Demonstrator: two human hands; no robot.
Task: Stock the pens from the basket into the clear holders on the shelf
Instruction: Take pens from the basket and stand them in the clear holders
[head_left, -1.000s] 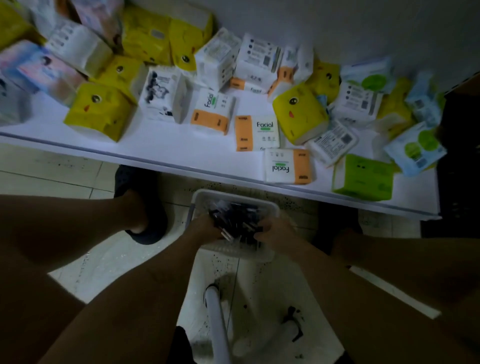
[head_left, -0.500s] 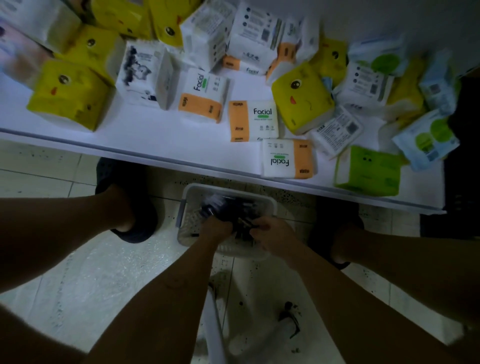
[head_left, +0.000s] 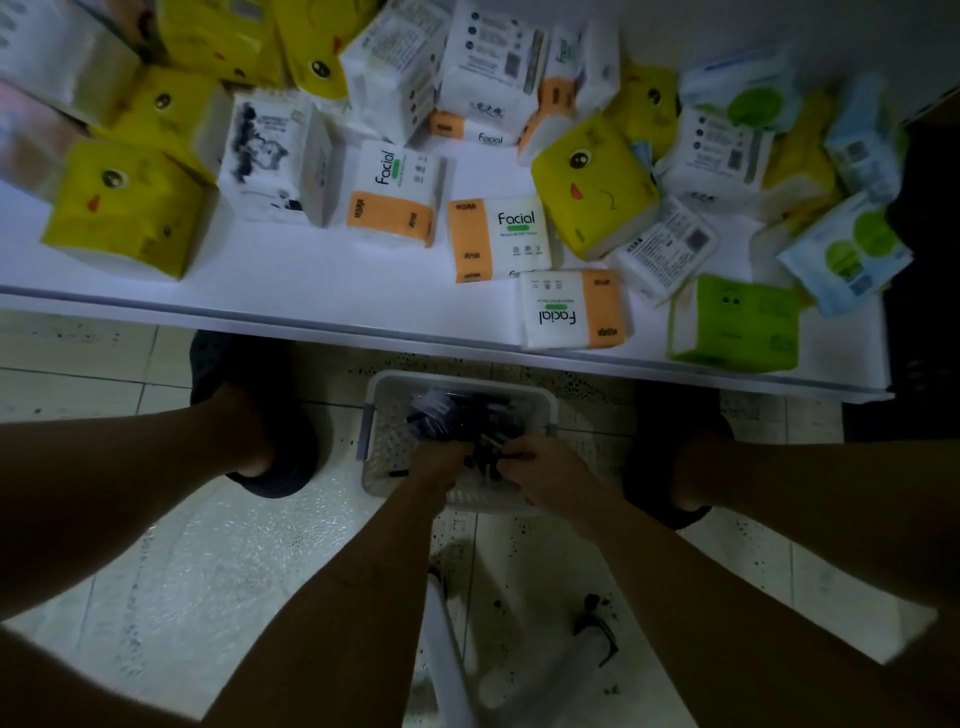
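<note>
Tiled floor below the white shelf's front edge: basket, pens heaped inside. Left hand and right hand have drawn together at its near rim. Right fingers curl round dark pens; the left's grip cannot be told. Judged: a bunch is being gathered for lifting.

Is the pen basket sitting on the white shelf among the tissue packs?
No, the basket sits on the tiled floor, below the front edge of the shelf that holds the tissue packs.

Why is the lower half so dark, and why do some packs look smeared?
Head view: light falls on the shelf, leaving the left hand, right hand, basket and pens in dim shadow. Far-left tissue packs are blurred, likely from head motion; the Facial pack reads sharp.
</note>
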